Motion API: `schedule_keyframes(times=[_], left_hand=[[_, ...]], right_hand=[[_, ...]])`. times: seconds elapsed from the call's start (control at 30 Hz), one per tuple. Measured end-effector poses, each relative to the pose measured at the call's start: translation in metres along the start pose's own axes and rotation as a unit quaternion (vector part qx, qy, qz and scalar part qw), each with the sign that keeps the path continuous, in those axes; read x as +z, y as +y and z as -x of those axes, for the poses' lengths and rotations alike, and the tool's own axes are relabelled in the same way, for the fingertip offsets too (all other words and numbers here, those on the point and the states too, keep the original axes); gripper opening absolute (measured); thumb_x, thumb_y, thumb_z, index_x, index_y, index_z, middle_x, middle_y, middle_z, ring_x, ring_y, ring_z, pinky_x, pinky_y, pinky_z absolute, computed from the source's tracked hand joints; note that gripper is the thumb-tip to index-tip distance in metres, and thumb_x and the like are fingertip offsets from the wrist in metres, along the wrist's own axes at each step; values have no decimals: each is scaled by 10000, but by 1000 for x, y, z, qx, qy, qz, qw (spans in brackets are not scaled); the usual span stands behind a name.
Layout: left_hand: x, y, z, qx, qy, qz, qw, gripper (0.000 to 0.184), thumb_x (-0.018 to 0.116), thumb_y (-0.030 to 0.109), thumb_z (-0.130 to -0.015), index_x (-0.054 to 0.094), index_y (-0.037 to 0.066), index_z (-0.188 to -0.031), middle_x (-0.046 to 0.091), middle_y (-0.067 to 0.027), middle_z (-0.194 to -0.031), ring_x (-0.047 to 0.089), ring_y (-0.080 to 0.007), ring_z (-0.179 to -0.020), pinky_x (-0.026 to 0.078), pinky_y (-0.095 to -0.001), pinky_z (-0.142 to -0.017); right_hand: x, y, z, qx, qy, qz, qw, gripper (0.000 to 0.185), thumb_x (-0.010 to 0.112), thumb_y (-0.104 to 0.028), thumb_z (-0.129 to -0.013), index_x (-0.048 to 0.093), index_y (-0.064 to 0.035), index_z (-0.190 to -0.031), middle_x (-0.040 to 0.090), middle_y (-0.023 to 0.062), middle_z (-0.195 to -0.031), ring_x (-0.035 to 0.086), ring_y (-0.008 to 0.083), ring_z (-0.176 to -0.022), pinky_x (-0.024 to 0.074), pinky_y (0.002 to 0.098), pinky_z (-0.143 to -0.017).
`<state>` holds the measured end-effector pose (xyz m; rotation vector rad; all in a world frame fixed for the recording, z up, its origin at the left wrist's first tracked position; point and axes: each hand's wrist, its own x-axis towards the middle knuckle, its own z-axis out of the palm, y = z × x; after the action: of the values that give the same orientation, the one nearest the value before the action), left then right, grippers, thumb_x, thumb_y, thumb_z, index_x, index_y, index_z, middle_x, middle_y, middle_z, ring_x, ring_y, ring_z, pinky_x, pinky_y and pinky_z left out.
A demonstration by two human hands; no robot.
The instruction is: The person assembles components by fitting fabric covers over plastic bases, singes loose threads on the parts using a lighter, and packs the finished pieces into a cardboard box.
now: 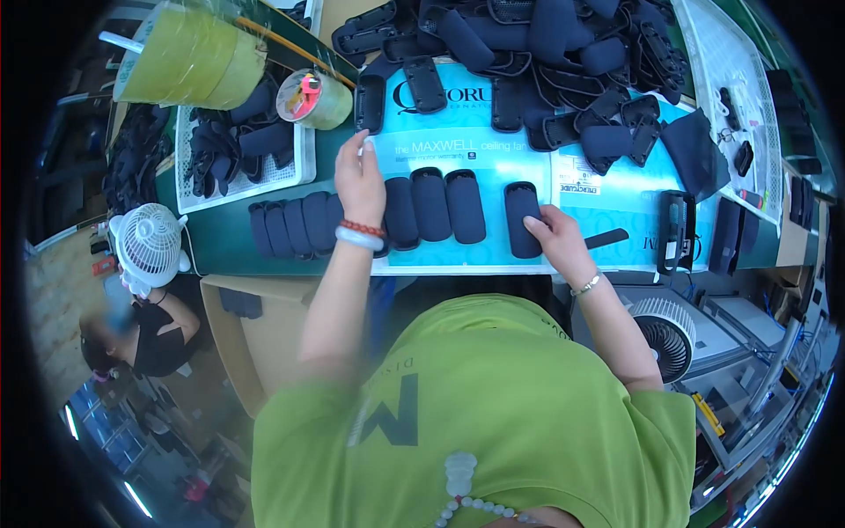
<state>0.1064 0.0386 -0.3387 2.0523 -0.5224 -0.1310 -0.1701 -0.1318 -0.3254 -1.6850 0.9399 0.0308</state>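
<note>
My left hand [360, 185] reaches over the row with fingers stretched out. Its fingertips are at the lower end of a dark oblong padded piece [369, 104]; whether they touch it I cannot tell. My right hand [561, 239] grips a navy padded piece [523, 220] by its right side, thumb on its face. Between the hands several like pieces stand side by side, among them one navy pad [465, 207]. More pads [295, 225] line up left of my left wrist. A dark flat strip [606, 238] lies just right of my right hand.
A heap of dark padded pieces [546, 44] covers the back of the table. White trays [304, 158] hold more at left, beside a small tub [315, 99]. A white fan [150, 245] and a seated person [145, 339] are at left. A black case [676, 231] stands at right.
</note>
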Motion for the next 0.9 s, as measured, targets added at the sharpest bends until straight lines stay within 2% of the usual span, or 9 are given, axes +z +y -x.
schedule_keyframes(times=[0.13,0.27,0.37,0.5,0.53,0.6,0.7,0.83,0.9], left_hand=[[9,-35,-32,62,80,-193,976,378,622,166,-898,576,-21,-1224,616,-218,-1176,565,-392,-1102,423,-475,-977],[35,-27,-40,-1,113,-239,965,552,756,296,-796,594,-1,-1232,635,-197,-1151,564,-369,-1113,408,-485,-969],[39,-13,-45,-33,114,-275,954,562,787,299,-757,608,24,-1213,645,-164,-1117,569,-348,-1096,396,-481,-964],[46,-24,-49,-43,123,-268,955,466,806,283,-723,659,58,-1104,666,-114,-1065,580,-320,-1072,380,-485,-964],[48,-27,-47,-43,134,-246,959,421,811,267,-720,661,32,-1036,671,-110,-977,630,-290,-949,437,-462,-896],[46,-31,-49,-164,67,-3,984,269,756,173,-797,634,-1,-961,655,-95,-876,645,-244,-751,490,-391,-710],[12,3,-38,-287,-43,360,887,172,668,96,-883,599,-3,-1005,643,-98,-848,633,-225,-716,491,-346,-653],[-31,43,-17,-322,-142,608,712,212,575,-6,-919,551,-9,-1129,651,-148,-983,658,-260,-839,542,-378,-747],[-47,62,-3,-297,-154,632,699,354,568,-33,-908,506,12,-1254,619,-181,-1142,655,-296,-976,548,-422,-827]], right_hand=[[29,-2,-27,-41,-5,44,998,316,646,-253,-914,607,61,-934,647,237,-773,637,403,-728,495,443,-657],[22,-32,-32,-106,-4,366,924,381,671,-333,-889,601,31,-976,647,207,-790,656,391,-700,527,462,-611],[15,-61,-50,-273,98,338,895,386,676,-327,-881,583,12,-1040,644,187,-856,658,378,-692,530,452,-602],[46,-127,-107,-312,88,367,872,330,681,-261,-865,561,-25,-1062,584,150,-944,668,337,-721,545,424,-609],[58,-138,-124,-306,82,385,867,367,692,-271,-856,559,-13,-1080,589,156,-978,680,323,-715,561,401,-617],[83,-133,-163,-337,98,437,828,329,670,-224,-855,563,1,-1069,594,161,-992,687,317,-707,568,392,-611],[93,-124,-198,-365,85,516,770,245,616,-118,-835,574,17,-1035,604,174,-999,698,317,-703,572,394,-589],[56,-143,-161,-322,102,340,877,189,580,-124,-899,585,8,-1034,662,181,-930,706,288,-717,570,386,-643],[28,-168,-114,-172,3,30,985,274,553,-202,-964,576,16,-1127,674,174,-998,708,261,-719,569,381,-678]])
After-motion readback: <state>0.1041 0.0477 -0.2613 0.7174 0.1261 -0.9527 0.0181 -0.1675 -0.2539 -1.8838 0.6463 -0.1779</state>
